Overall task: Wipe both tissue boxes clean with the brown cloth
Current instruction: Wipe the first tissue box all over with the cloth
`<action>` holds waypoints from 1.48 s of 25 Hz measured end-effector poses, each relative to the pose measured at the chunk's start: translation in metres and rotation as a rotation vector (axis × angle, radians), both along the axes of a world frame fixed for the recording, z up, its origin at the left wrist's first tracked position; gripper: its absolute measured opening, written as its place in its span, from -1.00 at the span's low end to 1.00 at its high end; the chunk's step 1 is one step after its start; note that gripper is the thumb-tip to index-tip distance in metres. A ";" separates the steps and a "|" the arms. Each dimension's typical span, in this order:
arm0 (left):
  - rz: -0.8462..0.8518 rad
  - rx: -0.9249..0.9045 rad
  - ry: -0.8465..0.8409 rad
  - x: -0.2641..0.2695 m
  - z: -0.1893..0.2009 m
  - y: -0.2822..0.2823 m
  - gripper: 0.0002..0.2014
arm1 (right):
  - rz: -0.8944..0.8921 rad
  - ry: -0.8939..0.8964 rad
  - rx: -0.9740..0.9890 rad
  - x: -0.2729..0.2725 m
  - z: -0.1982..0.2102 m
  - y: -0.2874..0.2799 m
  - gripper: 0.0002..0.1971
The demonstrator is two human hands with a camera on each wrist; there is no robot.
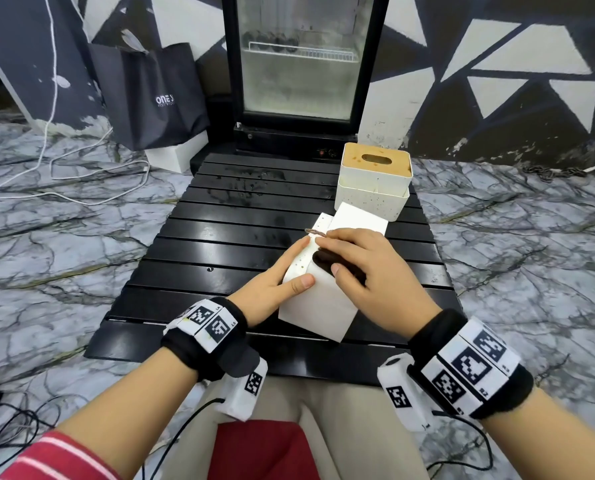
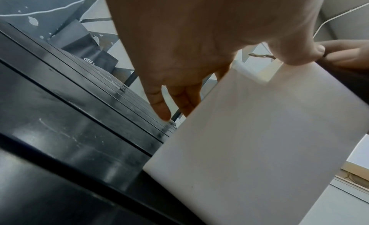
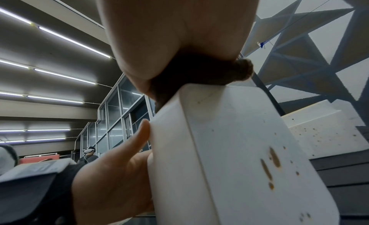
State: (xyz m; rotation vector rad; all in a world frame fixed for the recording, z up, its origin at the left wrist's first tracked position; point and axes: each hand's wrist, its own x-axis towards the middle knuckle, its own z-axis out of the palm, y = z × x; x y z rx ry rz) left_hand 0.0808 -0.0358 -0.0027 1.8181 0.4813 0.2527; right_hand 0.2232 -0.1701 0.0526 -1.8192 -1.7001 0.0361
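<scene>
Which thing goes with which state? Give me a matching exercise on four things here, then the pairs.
Column one:
1. near tissue box
2. far tissue box
3. brown cloth
4. black bag

Column two:
A. stands upright at the back of the slatted table, wooden lid on top
B. leans against the wall on the floor
C. lies on its side, steadied by the left hand
D. pressed onto a box under the right hand

Pairs: 1-C, 2-A, 3-D, 4-B
</scene>
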 end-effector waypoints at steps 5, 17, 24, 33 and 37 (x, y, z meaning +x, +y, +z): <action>0.015 -0.033 -0.008 0.000 0.005 -0.005 -0.16 | -0.109 -0.009 0.038 -0.001 0.000 0.002 -0.60; -0.011 -0.037 -0.046 -0.004 0.005 -0.002 -0.17 | 0.010 -0.108 0.025 -0.008 0.000 0.005 -0.58; -0.011 -0.055 -0.062 -0.004 0.004 -0.002 -0.20 | 0.247 -0.113 -0.061 0.024 0.008 0.014 -0.57; 0.000 -0.061 -0.004 -0.004 0.002 0.003 -0.32 | 0.033 0.014 -0.097 0.068 0.011 0.051 -0.64; -0.012 -0.039 -0.001 -0.007 0.007 0.006 -0.30 | -0.107 0.162 -0.083 0.075 0.023 0.053 -0.66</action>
